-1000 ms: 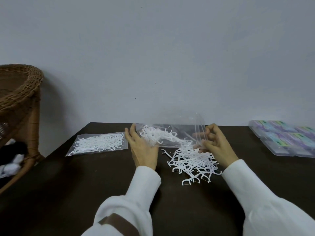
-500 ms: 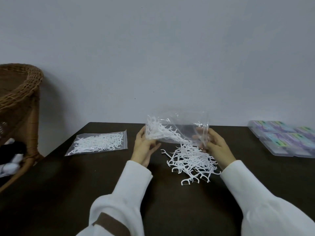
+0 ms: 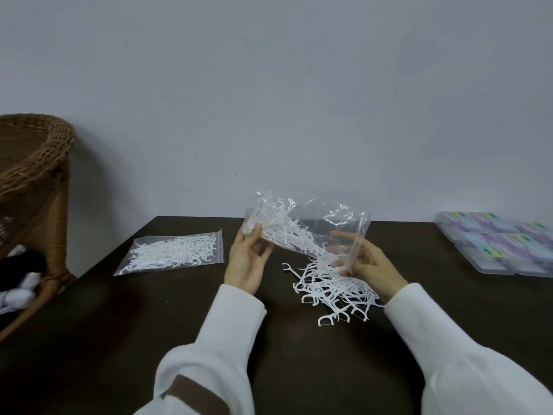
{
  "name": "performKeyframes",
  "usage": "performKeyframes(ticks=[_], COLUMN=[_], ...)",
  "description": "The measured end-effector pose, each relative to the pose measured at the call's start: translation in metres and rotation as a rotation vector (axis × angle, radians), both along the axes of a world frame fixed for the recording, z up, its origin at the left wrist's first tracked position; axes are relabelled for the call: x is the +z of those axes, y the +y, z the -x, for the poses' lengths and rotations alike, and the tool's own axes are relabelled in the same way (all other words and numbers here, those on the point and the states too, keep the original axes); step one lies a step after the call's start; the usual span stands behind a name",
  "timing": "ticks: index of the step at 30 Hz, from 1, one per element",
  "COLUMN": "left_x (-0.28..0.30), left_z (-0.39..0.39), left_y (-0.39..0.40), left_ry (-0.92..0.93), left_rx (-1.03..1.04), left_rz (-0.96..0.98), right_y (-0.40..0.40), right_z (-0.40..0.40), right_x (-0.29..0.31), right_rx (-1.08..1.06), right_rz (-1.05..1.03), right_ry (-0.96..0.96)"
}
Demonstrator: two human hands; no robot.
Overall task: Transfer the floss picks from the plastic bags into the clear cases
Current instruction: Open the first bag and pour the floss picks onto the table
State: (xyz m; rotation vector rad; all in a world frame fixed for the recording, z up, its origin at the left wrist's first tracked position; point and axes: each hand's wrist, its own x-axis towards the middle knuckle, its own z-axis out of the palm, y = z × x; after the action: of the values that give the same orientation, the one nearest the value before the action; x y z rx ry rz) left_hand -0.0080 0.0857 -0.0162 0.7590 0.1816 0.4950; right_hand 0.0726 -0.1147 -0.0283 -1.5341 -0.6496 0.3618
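The clear bag (image 3: 311, 232) now tilts higher between both hands, its floss picks (image 3: 281, 227) sliding toward the pile (image 3: 335, 287) below. Left hand (image 3: 247, 262) pinches its raised corner; right hand (image 3: 371, 262) grips the lower mouth. A full bag (image 3: 175, 251) lies left of them, clear cases (image 3: 502, 242) right, on the desk (image 3: 119, 324).

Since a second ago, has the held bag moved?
Yes. The bag has risen and tilted, its left end now well above the table's back edge.

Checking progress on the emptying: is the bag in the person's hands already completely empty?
No, the bag held up by both hands still has white floss picks bunched in its raised left end.
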Motion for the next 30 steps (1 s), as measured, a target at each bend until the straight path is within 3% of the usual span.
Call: performKeyframes(ticks=[6, 13, 20, 30], left_x=[0.003, -0.004, 0.003, 0.006], left_z=[0.000, 0.001, 0.003, 0.005], left_y=[-0.008, -0.021, -0.028, -0.028], left_ry=[-0.031, -0.049, -0.120, -0.144], left_rx=[0.206, 0.079, 0.156, 0.049], left_rz=[-0.377, -0.806, -0.713, -0.635], right_y=[0.003, 0.004, 0.004, 0.006], right_z=[0.000, 0.001, 0.003, 0.008], right_x=[-0.003, -0.007, -0.003, -0.001], right_rx=[0.008, 0.015, 0.034, 0.014], right_rz=[-0.010, 0.019, 0.039, 0.195], right_ry=[0.093, 0.092, 0.044, -0.050])
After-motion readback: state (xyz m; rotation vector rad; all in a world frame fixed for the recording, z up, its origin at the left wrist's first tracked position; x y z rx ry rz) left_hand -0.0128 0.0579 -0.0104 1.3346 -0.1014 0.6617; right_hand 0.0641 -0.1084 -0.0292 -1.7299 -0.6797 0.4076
